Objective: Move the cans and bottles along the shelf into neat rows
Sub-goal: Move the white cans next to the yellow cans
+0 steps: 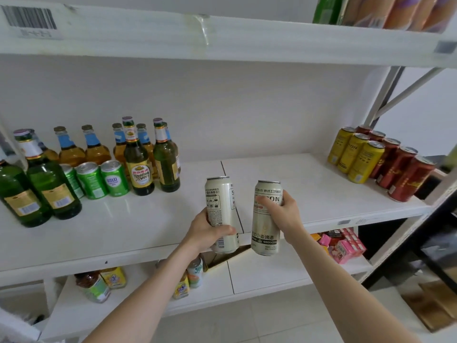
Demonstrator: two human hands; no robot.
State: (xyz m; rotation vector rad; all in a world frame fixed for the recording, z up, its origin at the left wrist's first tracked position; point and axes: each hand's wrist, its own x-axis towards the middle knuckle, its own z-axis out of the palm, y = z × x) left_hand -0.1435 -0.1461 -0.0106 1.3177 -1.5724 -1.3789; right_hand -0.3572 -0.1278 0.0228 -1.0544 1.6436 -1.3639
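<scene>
Wide white shelf point(309, 189), green bottles point(138, 157) and green cans point(99, 180) grouped far left, yellow cans point(356, 157) and red cans point(400, 172) rowed far right, and, at its front edge, left hand point(207, 231) clamped on one white can point(220, 206), right hand point(284, 211) clamped on another white can point(265, 229), both upright, just apart.

Two pale cream cans point(222, 214) printed with dark lettering are seen before the white shelf point(296, 194); left of them, green cans point(115, 178), green bottles point(139, 159) with yellow labels and amber bottles point(95, 147) with blue neck bands; right of them, yellow cans point(356, 157) and red cans point(400, 169)
</scene>
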